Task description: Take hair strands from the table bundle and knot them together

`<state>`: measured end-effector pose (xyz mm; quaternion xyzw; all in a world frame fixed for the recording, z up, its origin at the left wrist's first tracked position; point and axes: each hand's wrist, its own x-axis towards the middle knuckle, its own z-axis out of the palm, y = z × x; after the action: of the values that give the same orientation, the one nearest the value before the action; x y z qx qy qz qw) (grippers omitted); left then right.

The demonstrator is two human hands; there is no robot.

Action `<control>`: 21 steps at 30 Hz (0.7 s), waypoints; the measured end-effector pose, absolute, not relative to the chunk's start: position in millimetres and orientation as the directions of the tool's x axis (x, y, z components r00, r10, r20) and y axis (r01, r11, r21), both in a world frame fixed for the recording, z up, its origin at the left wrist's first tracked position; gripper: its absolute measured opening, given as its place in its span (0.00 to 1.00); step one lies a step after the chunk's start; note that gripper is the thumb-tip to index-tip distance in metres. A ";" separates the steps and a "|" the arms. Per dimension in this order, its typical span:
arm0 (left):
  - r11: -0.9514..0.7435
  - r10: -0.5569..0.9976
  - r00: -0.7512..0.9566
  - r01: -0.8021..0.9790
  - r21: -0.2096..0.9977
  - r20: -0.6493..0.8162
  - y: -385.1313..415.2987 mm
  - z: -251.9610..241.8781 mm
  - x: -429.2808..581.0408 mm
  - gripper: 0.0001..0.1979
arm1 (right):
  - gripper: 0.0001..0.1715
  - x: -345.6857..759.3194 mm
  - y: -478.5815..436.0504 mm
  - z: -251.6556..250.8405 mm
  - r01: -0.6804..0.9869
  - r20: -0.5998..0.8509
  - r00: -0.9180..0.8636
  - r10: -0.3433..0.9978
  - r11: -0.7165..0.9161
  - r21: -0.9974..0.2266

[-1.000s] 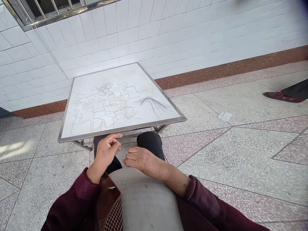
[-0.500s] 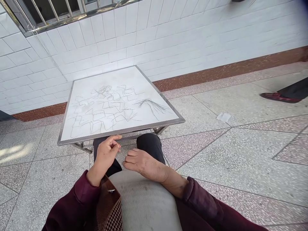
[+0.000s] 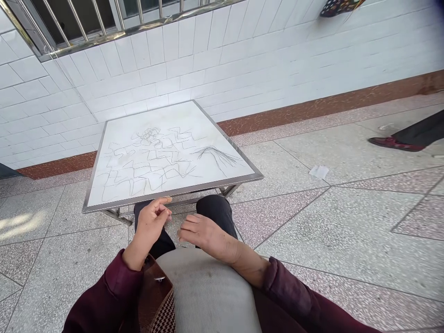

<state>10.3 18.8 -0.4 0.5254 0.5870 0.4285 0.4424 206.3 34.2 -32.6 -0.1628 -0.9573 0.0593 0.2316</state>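
Observation:
My left hand (image 3: 152, 224) is raised over my lap, just in front of the table's near edge, thumb and fingers pinched together; what they hold, if anything, is too small to name. To its right, my right hand (image 3: 204, 236) has its back turned up and its fingers curled, their tips hidden. The two hands are apart. Beyond them stands a white table (image 3: 180, 114) with a metal frame. Several bent dark thin strands (image 3: 149, 164) lie across its top, and a bundle of straighter dark strands (image 3: 218, 155) rests at its right side.
A tiled wall (image 3: 145, 74) with a barred window (image 3: 79, 23) rises behind the table. White paper (image 3: 318, 172) lies on the floor at the right, near a person's shoe (image 3: 395, 143). A brown bag (image 3: 152, 291) hangs at my left side.
The view has shifted slightly, showing more of the window and of a dark patterned item at the top right. Both hands keep nearly the same pose over my lap.

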 end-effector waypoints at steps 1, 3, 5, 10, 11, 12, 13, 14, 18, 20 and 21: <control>0.092 0.994 -0.072 0.198 0.976 -0.079 19.0 1.7 8.6 0.15 | 0.09 208.4 35.2 -33.1 0.320 0.468 -0.794 0.388 0.921 -0.220; 0.107 0.990 -0.103 0.119 0.987 -0.094 19.6 5.1 4.8 0.16 | 0.17 213.6 37.2 -33.3 0.396 0.564 -0.659 0.497 0.867 -0.301; 0.109 0.986 -0.134 0.069 0.992 -0.099 20.3 7.3 1.2 0.18 | 0.24 218.7 38.9 -33.6 0.459 0.632 -0.457 0.626 0.775 -0.435; 0.083 0.982 -0.174 0.030 0.996 -0.076 20.9 10.2 -2.0 0.19 | 0.21 217.3 36.8 -38.5 0.155 0.252 -0.196 0.948 0.283 -0.947; 0.081 0.982 -0.173 0.030 0.996 -0.075 20.8 10.7 -1.1 0.19 | 0.21 213.7 35.1 -39.5 0.047 0.130 -0.278 0.952 0.149 -0.988; 0.081 0.982 -0.171 0.032 0.996 -0.075 20.7 11.1 0.4 0.19 | 0.20 209.4 33.2 -40.2 -0.039 0.036 -0.371 0.928 0.023 -0.999; 0.082 0.983 -0.165 0.038 0.996 -0.074 20.5 11.4 2.2 0.19 | 0.20 204.7 31.3 -40.6 -0.103 -0.025 -0.445 0.895 -0.079 -0.992; 0.083 0.985 -0.158 0.048 0.995 -0.074 20.3 11.3 4.2 0.19 | 0.20 200.1 29.6 -40.9 -0.150 -0.061 -0.491 0.869 -0.154 -0.977; 0.104 0.989 -0.116 0.102 0.989 -0.092 19.6 7.9 10.7 0.18 | 0.20 187.8 27.2 -42.9 -0.218 -0.147 -0.515 0.844 -0.295 -0.930; 0.126 0.990 -0.073 0.108 0.986 -0.119 19.6 6.0 10.9 0.20 | 0.20 186.8 28.0 -45.0 -0.219 -0.201 -0.511 0.836 -0.353 -0.910; 0.134 0.991 -0.044 0.103 0.986 -0.130 19.7 5.7 10.1 0.21 | 0.21 187.3 28.6 -46.1 -0.226 -0.229 -0.506 0.831 -0.384 -0.895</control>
<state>10.1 19.7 5.7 0.4823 0.5670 0.4478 0.4953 187.3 28.6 -46.1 -0.3519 -0.4301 0.7538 0.3506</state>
